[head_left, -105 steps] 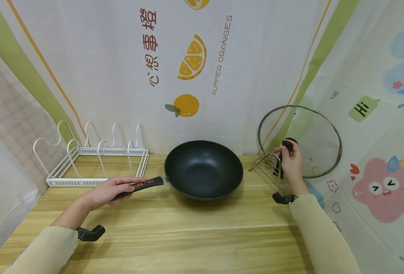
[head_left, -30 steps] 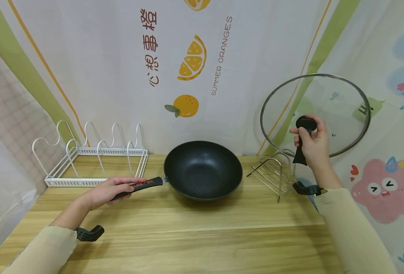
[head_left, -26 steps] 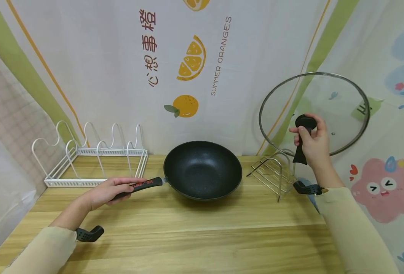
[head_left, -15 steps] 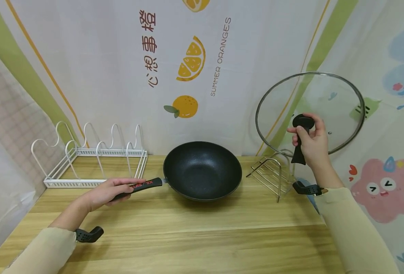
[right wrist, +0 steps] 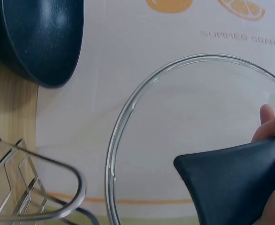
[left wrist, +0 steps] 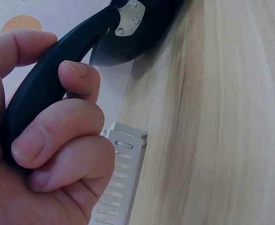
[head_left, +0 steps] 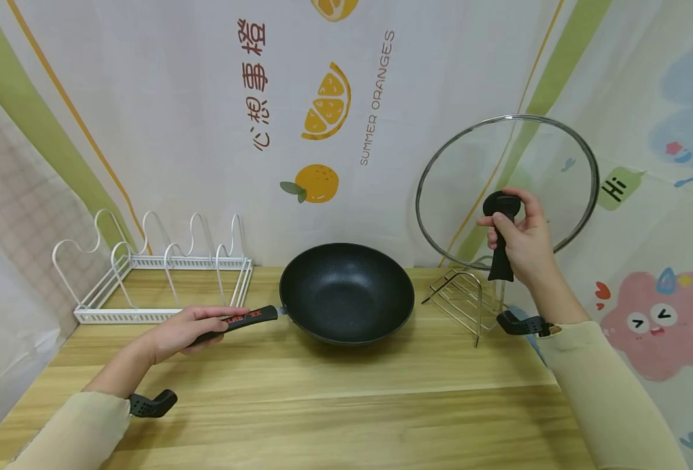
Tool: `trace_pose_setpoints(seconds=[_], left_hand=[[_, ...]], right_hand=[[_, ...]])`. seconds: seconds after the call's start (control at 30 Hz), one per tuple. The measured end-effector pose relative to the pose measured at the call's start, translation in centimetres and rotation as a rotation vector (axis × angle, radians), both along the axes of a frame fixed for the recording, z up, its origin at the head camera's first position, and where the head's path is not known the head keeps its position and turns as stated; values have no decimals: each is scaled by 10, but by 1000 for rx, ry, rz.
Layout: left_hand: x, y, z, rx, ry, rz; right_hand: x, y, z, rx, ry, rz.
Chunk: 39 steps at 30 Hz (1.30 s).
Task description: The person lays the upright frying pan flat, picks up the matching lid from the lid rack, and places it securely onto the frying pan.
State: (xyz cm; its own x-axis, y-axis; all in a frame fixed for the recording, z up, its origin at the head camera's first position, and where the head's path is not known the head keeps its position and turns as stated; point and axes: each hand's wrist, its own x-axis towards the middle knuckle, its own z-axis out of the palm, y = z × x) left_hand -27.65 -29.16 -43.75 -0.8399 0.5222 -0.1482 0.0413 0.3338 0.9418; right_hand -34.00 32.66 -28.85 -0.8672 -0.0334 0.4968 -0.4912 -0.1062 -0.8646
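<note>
A black wok (head_left: 347, 291) sits on the wooden table (head_left: 334, 405), mid-back. My left hand (head_left: 189, 328) grips its black handle (head_left: 246, 320); in the left wrist view my fingers (left wrist: 57, 136) curl round that handle (left wrist: 62, 70). My right hand (head_left: 519, 241) grips the black handle (head_left: 501, 235) of a glass lid (head_left: 507, 186), held upright in the air above the metal wire stand (head_left: 466, 300). The right wrist view shows the lid's steel rim (right wrist: 128, 122), its handle (right wrist: 231, 178), the wok (right wrist: 39, 37) and the stand (right wrist: 29, 187).
A white wire rack (head_left: 158, 267) stands at the back left of the table. Printed cloth backdrops (head_left: 322, 117) close in the back and right sides. Bare wood lies in front of the wok.
My right hand lifted the glass lid up off the wire stand, then carried it a little to the left. The left hand stayed on the wok handle.
</note>
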Motion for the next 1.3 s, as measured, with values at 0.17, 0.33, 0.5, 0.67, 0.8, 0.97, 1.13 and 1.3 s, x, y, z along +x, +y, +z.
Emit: trace_pose_setpoints(seconds=[0.17,0.33,0.5,0.67,0.8,0.97,1.13,1.3], left_hand=[[1,-1,0,4,-10,1],[0,-1,0,-1,-4,2],[0,-2,-1,-1,2,2],[0,-2,-2,9,6,-2],[-1,-1,-3,12,13,-6],[-1,-1,-4,13,5,-7],[0,-1,-3,21,-7,-1],[1,0,-1,22,-9,0]], right_hand=[[3,-12,3,35,-14,44],[5,-22,6,80,-32,77],[8,-31,9,138,-65,112],[10,-41,8,164,-140,142],[11,-47,6,162,-193,156],[10,-49,2,185,-224,199],[9,-54,0,200,-234,288],[8,-63,-3,216,-234,315]])
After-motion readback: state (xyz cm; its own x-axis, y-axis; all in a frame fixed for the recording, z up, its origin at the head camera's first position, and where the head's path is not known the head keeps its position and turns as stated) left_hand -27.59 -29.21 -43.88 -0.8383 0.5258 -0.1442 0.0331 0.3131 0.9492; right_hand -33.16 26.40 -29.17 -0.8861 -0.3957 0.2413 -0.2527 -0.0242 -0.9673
